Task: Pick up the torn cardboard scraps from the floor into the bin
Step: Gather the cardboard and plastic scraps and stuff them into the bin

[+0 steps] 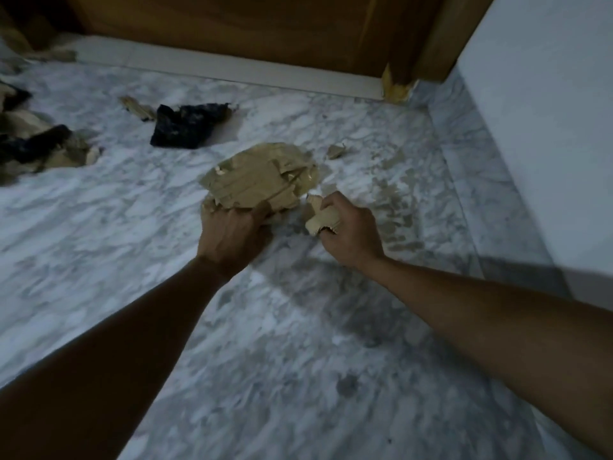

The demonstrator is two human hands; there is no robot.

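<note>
My left hand (232, 232) grips the near edge of a stack of tan torn cardboard pieces (262, 175) held low over the marble floor (298, 360). My right hand (348, 230) is closed around a small rolled cardboard scrap (320, 219), just right of the stack. A tiny tan scrap (336, 151) lies on the floor beyond my right hand. A black-printed scrap (185, 126) and a thin tan strip (137, 107) lie further left. A heap of tan and black scraps (39, 147) sits at the left edge. No bin is in view.
A wooden door (248, 28) with a pale threshold (232, 69) runs along the back. Its frame's foot (398, 88) is chipped. A white wall (547, 127) rises on the right. More cardboard (36, 48) lies at the far left corner.
</note>
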